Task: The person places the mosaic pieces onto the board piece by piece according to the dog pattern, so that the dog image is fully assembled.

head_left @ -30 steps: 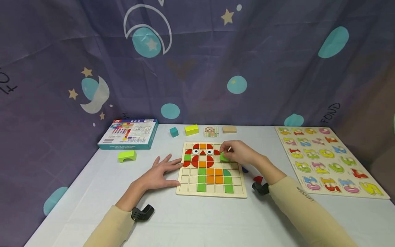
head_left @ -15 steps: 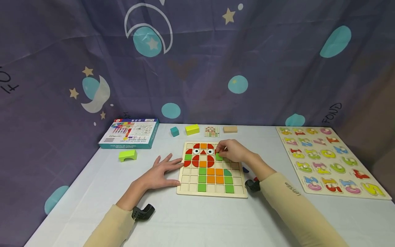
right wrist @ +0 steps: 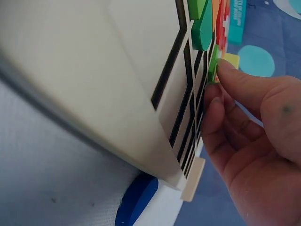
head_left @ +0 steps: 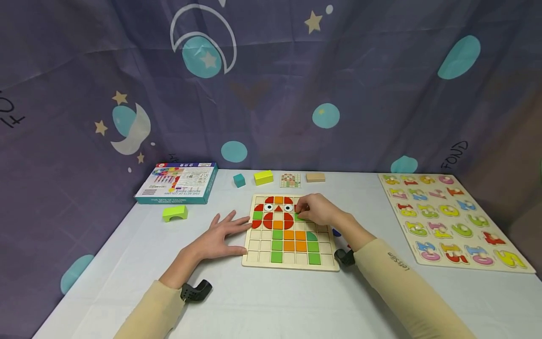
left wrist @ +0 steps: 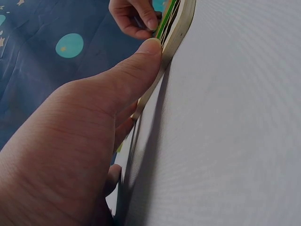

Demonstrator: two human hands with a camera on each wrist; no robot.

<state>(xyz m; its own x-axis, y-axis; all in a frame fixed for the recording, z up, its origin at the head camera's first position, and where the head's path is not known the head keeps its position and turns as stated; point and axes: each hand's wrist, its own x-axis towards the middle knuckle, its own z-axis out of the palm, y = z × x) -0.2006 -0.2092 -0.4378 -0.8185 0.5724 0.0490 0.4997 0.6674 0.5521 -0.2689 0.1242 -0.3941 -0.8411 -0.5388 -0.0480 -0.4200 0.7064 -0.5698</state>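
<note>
A wooden grid board (head_left: 259, 257) lies on the white table, with an owl-like pattern of red, orange and green pieces plus two eye pieces. My right hand (head_left: 318, 210) pinches a green square tile (right wrist: 213, 67) between thumb and fingers. That tile sits at the board surface, just right of the red pieces (head_left: 288, 220), partly hidden by the fingertips. My left hand (head_left: 220, 239) lies spread beside the board; its fingertips and thumb touch the left edge. A teal quarter-circle piece (head_left: 311, 236) sits lower on the grid, above green squares.
Behind the board are a teal cube (head_left: 239, 180), a yellow block (head_left: 263, 177), a pattern card (head_left: 290, 180) and a wooden block (head_left: 315, 177). A box (head_left: 178, 184) and green arch (head_left: 175, 213) stand left. A number puzzle (head_left: 455, 221) lies right; a blue piece (right wrist: 137, 200) is beside the board.
My right hand has moved left with the green square tile and lowered it to the board beside the red pieces. My left hand has stayed at the left edge.
</note>
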